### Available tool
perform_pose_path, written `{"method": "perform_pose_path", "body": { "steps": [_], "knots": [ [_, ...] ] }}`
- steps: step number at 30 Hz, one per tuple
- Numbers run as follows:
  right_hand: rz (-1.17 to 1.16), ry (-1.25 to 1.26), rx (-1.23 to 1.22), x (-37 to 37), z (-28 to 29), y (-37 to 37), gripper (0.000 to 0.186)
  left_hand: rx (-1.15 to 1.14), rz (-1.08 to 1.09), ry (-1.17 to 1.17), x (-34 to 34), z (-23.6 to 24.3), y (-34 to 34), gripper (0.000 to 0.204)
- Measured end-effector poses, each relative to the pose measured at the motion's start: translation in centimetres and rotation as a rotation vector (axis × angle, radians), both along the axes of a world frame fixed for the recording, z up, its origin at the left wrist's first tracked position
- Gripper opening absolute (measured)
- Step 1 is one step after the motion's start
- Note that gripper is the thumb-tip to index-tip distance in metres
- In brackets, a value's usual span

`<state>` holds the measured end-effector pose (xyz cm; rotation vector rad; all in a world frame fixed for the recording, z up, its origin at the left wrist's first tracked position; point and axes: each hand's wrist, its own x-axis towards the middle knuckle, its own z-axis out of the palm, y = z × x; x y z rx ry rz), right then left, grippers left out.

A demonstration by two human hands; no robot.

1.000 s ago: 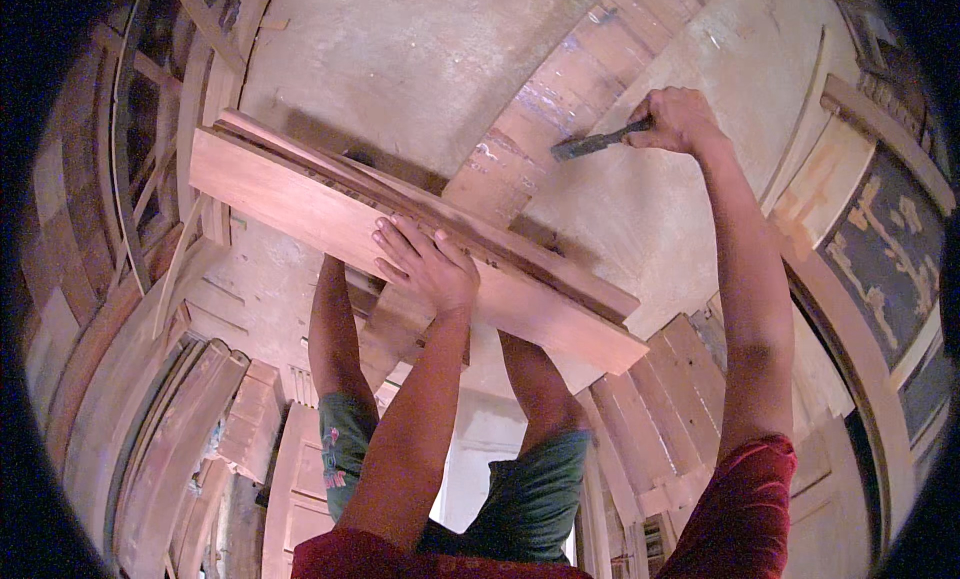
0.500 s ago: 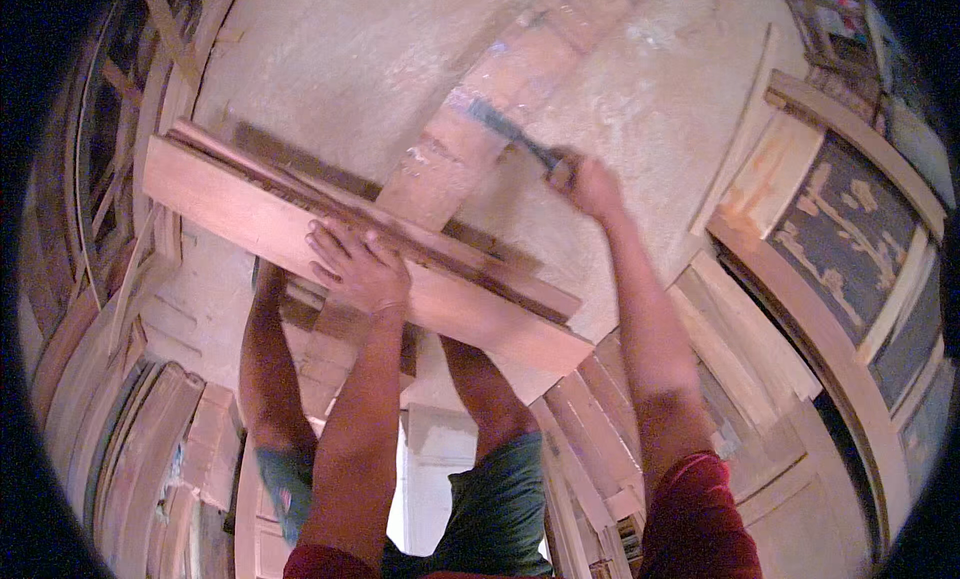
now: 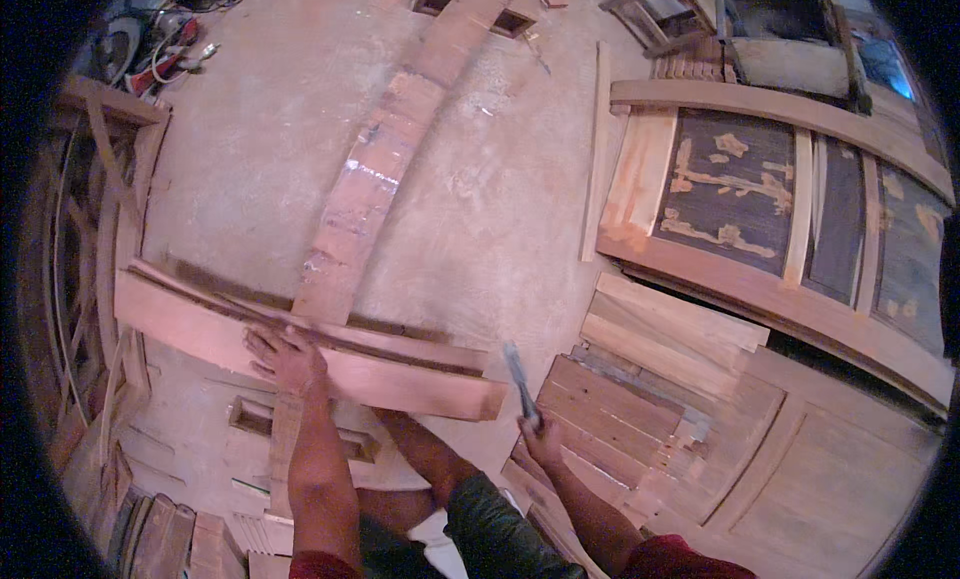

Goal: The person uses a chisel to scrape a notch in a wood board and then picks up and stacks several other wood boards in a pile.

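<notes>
A pale reddish board (image 3: 420, 389) lies crosswise, with thinner darker strips along its far side, over a long plank (image 3: 360, 199) that runs away from me. My left hand (image 3: 287, 359) rests on the board's middle with fingers spread. Low on the right, just past the board's right end, my right hand (image 3: 540, 437) grips a long, narrow dark tool (image 3: 517, 374), its paler end pointing away from me; what kind of tool is unclear.
Framed panels with patchy dark insets (image 3: 730, 179) lie at the right, above stacked boards (image 3: 610, 429) and a door panel (image 3: 770, 459). Wooden frames (image 3: 115, 199) line the left. Tools with cables (image 3: 160, 49) sit top left; a wooden chair-like piece (image 3: 660, 14) is top right.
My view has shifted, showing more floor beyond the board. My right hand has swung down with the tool from over the long plank to beside the board's right end. My left hand stays on the board.
</notes>
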<state>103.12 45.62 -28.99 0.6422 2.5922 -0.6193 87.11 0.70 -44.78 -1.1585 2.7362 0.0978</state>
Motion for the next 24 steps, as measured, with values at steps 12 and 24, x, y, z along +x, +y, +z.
{"method": "perform_pose_path", "body": {
  "steps": [12, 24],
  "knots": [
    [0.104, -0.076, -0.092, 6.0, 8.6, 6.2, 0.042, 0.300, -0.211, 0.151, 7.1, 7.6, 1.8, 0.069],
    [0.219, -0.211, 0.193, 7.4, 17.6, 19.6, 0.046, 0.987, 0.224, -0.549, 39.9, 15.4, 27.2, 0.067]
  ]
}}
